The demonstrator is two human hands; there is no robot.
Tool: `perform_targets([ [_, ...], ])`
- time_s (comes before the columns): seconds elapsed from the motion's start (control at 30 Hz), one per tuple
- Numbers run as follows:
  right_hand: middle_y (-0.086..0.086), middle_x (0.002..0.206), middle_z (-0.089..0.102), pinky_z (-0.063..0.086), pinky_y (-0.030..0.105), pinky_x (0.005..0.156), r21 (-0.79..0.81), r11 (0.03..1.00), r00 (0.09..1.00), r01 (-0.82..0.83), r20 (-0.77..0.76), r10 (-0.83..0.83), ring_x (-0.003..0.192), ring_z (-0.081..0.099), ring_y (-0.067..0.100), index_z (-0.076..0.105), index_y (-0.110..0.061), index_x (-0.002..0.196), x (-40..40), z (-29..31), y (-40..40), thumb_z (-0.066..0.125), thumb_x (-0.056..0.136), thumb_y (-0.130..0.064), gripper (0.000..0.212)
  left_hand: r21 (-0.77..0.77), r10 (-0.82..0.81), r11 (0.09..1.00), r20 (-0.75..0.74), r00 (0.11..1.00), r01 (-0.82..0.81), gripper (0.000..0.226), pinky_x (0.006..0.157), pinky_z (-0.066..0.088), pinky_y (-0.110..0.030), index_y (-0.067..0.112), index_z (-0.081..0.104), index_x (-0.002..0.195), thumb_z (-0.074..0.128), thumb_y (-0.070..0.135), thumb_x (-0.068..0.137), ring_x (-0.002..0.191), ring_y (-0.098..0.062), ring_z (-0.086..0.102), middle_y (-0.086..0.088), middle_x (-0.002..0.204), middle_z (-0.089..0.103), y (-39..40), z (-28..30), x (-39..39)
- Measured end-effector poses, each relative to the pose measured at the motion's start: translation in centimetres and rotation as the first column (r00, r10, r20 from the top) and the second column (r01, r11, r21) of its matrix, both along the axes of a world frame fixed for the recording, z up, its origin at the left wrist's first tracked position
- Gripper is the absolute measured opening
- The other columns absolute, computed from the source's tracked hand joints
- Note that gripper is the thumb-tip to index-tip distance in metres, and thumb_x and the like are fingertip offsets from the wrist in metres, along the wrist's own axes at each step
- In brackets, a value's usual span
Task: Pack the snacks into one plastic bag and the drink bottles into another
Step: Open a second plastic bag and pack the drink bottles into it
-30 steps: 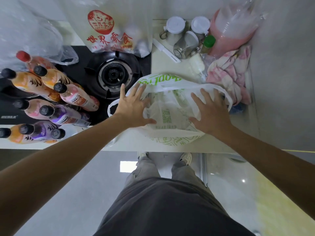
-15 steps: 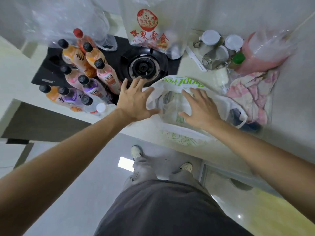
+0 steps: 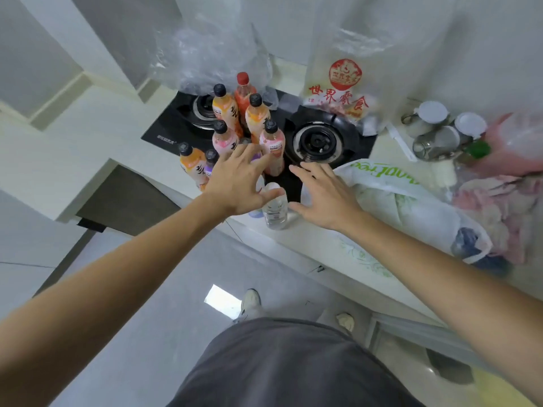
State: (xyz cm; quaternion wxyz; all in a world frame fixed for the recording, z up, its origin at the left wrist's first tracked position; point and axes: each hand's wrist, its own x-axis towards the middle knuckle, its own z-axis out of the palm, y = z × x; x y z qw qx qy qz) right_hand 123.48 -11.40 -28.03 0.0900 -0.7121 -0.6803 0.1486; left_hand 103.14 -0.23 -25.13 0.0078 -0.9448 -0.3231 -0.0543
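Note:
Several drink bottles with black caps stand clustered on the black stove, one red-capped bottle behind them. A clear water bottle stands at the counter's front edge. My left hand hovers over the front bottles with fingers spread, its thumb near the water bottle's cap. My right hand is spread beside the water bottle, holding nothing. A white plastic bag with green print lies on the counter to the right, with items inside. A clear bag with red print stands behind the burner.
A crumpled clear bag sits behind the bottles. Jars with white lids, a green-capped bottle and a pink cloth crowd the counter's right side. The gas burner lies between the bottles and the bags.
Both hands left the white bag and moved left toward the bottles. The camera view swung left, so the bottles now sit near the centre.

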Motion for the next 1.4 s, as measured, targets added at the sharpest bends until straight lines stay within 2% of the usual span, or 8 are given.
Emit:
perform_targets([
  [0.13,-0.007,0.144,0.047,0.048,0.043,0.099,-0.031,0.999,0.996,-0.011,-0.090,0.008,0.134,0.042,0.019,0.036,-0.029,0.154,-4.1,0.2,0.7,0.066,0.088,-0.059,0.078,-0.128,-0.056,0.990,-0.017,0.998,0.054,0.078,0.085,0.052,-0.043,0.023,0.055,0.135,0.033,0.083,0.091,0.117,-0.022,0.053,0.000,0.135,0.052,1.4,-0.9,-3.0],
  [0.23,-0.004,0.127,0.057,0.051,0.045,0.088,-0.026,0.998,0.988,0.055,-0.144,-0.058,0.117,0.054,0.024,0.046,-0.027,0.138,-5.9,-0.3,0.8,0.067,0.089,-0.056,0.061,-0.269,-0.161,0.949,0.033,0.986,0.164,0.052,0.085,0.053,-0.040,0.023,0.053,0.136,0.047,0.059,0.100,0.115,-0.022,0.053,-0.002,0.131,0.052,2.0,-1.8,-4.3],
  [0.33,-0.002,0.107,0.059,0.051,0.048,0.078,-0.022,0.990,0.970,0.139,-0.197,-0.141,0.096,0.058,0.028,0.050,-0.020,0.111,-6.6,-0.6,1.1,0.067,0.090,-0.051,0.041,-0.274,-0.189,0.942,0.046,0.981,0.194,0.038,0.080,0.047,-0.031,0.019,0.053,0.134,0.059,0.024,0.098,0.115,-0.024,0.050,-0.005,0.129,0.050,2.6,-2.1,-4.6],
  [0.5,-0.006,0.090,0.056,0.046,0.042,0.067,0.066,0.970,0.956,0.233,-0.201,-0.215,0.082,0.055,0.025,0.046,-0.019,0.097,-7.6,-0.4,0.6,0.064,0.096,-0.049,0.035,-0.249,-0.167,0.952,0.060,0.984,0.177,0.022,0.065,0.046,-0.039,0.010,0.058,0.116,0.062,0.014,0.095,0.098,-0.028,0.050,-0.009,0.106,0.049,3.4,-1.7,-3.8],
  [0.77,-0.003,0.091,0.057,0.032,0.035,0.066,0.186,0.901,0.914,0.391,-0.193,-0.357,0.087,0.061,0.030,0.053,-0.012,0.112,-7.2,0.5,-1.8,0.061,0.099,-0.045,0.036,-0.119,-0.238,0.962,0.067,0.969,0.245,0.032,0.060,0.037,-0.034,0.007,0.059,0.121,0.065,0.024,0.095,0.097,-0.029,0.056,-0.010,0.111,0.054,3.9,0.7,-3.6],
  [0.93,-0.003,0.089,0.059,0.041,0.039,0.064,0.284,0.825,0.865,0.488,-0.286,-0.413,0.082,0.059,0.029,0.053,-0.012,0.106,-5.0,3.1,-3.2,0.059,0.100,-0.049,0.038,-0.033,-0.329,0.941,0.125,0.936,0.335,0.031,0.059,0.050,-0.043,0.008,0.059,0.117,0.067,0.025,0.093,0.092,-0.033,0.060,-0.010,0.113,0.056,3.3,3.7,-0.5],
  [1.13,-0.006,0.085,0.054,0.038,0.036,0.063,0.392,0.715,0.815,0.579,-0.320,-0.484,0.075,0.052,0.021,0.052,-0.013,0.105,0.2,7.2,-5.5,0.057,0.100,-0.049,0.037,0.003,-0.358,0.930,0.240,0.902,0.368,0.031,0.060,0.051,-0.041,0.012,0.063,0.113,0.070,0.031,0.090,0.085,-0.031,0.062,-0.006,0.105,0.062,1.6,7.4,5.1],
  [1.4,0.004,0.091,0.065,0.047,0.039,0.067,0.419,0.619,0.745,0.664,-0.300,-0.596,0.082,0.062,0.028,0.055,-0.011,0.113,8.7,6.8,-11.4,0.055,0.099,-0.051,0.043,-0.011,-0.373,0.913,0.381,0.846,0.408,0.026,0.067,0.051,-0.040,0.015,0.065,0.105,0.067,0.035,0.088,0.086,-0.029,0.064,-0.003,0.103,0.065,-2.3,10.1,14.1],
])
